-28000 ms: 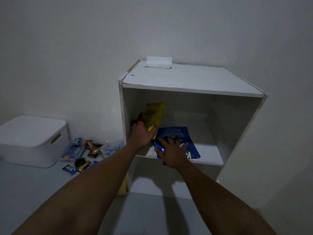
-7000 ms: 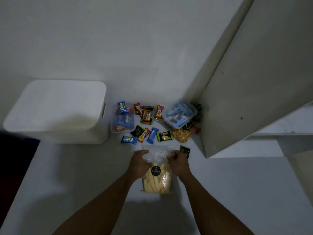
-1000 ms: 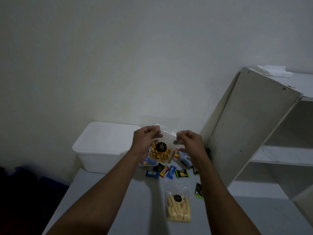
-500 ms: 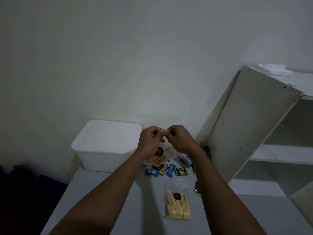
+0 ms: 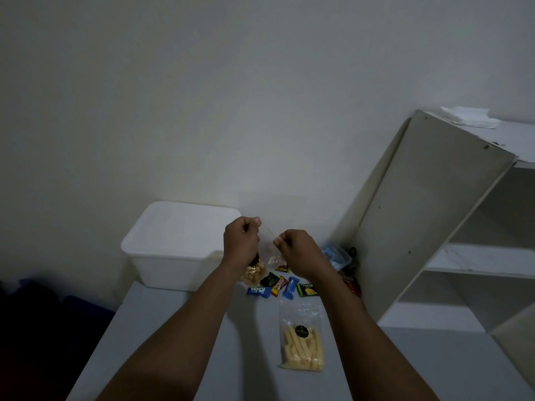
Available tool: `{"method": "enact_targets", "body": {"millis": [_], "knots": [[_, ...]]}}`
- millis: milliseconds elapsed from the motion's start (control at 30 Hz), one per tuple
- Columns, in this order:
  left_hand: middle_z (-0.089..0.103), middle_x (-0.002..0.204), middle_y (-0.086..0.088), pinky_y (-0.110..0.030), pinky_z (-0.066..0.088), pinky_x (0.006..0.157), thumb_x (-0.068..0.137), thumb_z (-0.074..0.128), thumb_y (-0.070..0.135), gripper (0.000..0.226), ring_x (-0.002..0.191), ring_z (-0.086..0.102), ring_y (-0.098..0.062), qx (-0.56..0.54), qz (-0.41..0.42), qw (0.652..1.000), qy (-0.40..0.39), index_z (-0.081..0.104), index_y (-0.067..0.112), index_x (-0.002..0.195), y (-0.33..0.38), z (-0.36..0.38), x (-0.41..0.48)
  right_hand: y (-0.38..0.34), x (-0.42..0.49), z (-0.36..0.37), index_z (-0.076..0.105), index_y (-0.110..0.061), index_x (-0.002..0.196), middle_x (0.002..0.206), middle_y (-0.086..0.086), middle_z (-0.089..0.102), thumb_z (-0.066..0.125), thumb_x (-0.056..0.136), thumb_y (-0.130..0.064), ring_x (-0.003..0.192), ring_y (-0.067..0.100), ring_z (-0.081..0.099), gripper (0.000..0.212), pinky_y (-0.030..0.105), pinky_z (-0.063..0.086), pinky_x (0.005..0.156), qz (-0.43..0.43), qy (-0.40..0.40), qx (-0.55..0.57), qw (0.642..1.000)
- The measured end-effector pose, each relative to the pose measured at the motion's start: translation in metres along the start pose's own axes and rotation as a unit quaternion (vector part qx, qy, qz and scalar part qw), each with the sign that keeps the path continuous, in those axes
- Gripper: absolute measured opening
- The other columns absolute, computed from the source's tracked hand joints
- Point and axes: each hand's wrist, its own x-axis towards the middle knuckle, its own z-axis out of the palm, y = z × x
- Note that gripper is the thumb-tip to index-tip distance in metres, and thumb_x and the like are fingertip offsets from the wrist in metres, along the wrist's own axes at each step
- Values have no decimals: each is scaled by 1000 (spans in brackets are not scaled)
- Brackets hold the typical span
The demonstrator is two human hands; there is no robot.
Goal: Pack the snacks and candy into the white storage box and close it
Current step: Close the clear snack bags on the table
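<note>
Both hands are raised above the grey surface, close together but not touching. The left hand and right hand are curled, each pinching the top edge of a clear snack bag between thumb and fingertips. The bag hangs below the left wrist, with pale round pieces bunched at its bottom, and is partly hidden by the forearm. The white storage box sits back left against the wall with its lid on, its right end just beside the held bag in this view. The loose candy lies in a short row just beyond the forearms: a blue wrapped candy, a red-and-yellow candy, a blue stick candy and a green packet. A clear tub with blue contents is wedged near the foot of the white shelf unit. The unit's side panel bounds the right of the working area, and a folded white tissue lies on its top. The bag of yellow sticks lies flat between the forearms, nearer than the candy and apart from it. A broad band of grey surface runs from the box front toward the camera. Its left edge drops to a dark blue area, too dim to make out.
</note>
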Motion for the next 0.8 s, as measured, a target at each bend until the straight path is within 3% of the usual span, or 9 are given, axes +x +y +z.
{"method": "enact_targets", "body": {"millis": [133, 333, 433, 500, 600, 667, 733, 800], "knots": [[60, 66, -4, -25, 47, 62, 97, 56, 18, 22, 61, 54, -13, -24, -19, 999, 8, 68, 5, 85, -5, 2, 0, 10, -2, 2, 52, -9, 67, 62, 6, 53, 50, 99, -41, 59, 22, 49, 45, 32, 37, 58, 45, 22, -59, 997], [65, 75, -2, -32, 53, 75, 96, 58, 18, 19, 77, 61, -16, -38, -57, 998, 6, 67, 13, 79, -23, 11, -6, 26, -3, 8, 53, -13, 63, 65, 8, 58, 54, 89, -61, 65, 26, 60, 54, 36, 50, 66, 142, 69, -126, 979], [62, 68, -6, -30, 51, 70, 96, 58, 21, 23, 69, 58, -16, -67, -91, 994, -2, 65, 10, 77, -26, 16, -8, 33, -15, 8, 52, -10, 61, 58, 5, 52, 66, 88, -47, 55, 17, 52, 48, 39, 50, 61, 94, 105, 57, 988], [62, 66, -5, -32, 51, 71, 96, 58, 21, 26, 68, 59, -17, -103, -121, 987, -2, 64, 9, 74, -26, 21, -8, 40, -27, 10, 60, -1, 79, 74, 11, 59, 71, 87, -39, 67, 16, 57, 41, 36, 52, 65, 80, 93, 207, 971], [63, 61, 0, -29, 51, 62, 96, 58, 19, 27, 64, 61, -17, -165, -172, 971, 10, 62, 9, 71, -32, 29, -9, 60, -41, 25, 64, -1, 101, 95, 14, 68, 70, 89, -24, 82, 18, 64, 27, 27, 53, 67, 93, 27, 227, 969], [65, 68, -1, -27, 48, 57, 97, 57, 23, 26, 67, 63, -16, -178, -192, 965, -1, 63, 10, 76, -40, 35, -14, 75, -47, 38, 66, -4, 106, 102, 13, 69, 66, 92, -21, 91, 22, 67, 22, 38, 59, 73, 121, 29, 233, 964], [71, 87, -3, -32, 52, 66, 96, 58, 30, 16, 77, 66, -18, -151, -192, 969, -33, 65, 17, 90, -57, 39, -21, 88, -52, 48, 65, -12, 109, 104, 9, 69, 63, 93, -27, 93, 25, 68, 22, 50, 59, 75, 176, 52, 267, 946], [68, 103, -4, -38, 53, 75, 93, 63, 25, 15, 86, 64, -19, -103, -187, 974, -71, 59, 22, 107, -80, 39, -31, 99, -56, 54, 59, -17, 112, 102, 8, 69, 63, 93, -31, 87, 24, 69, 24, 47, 59, 70, 243, 67, 313, 916]]}}
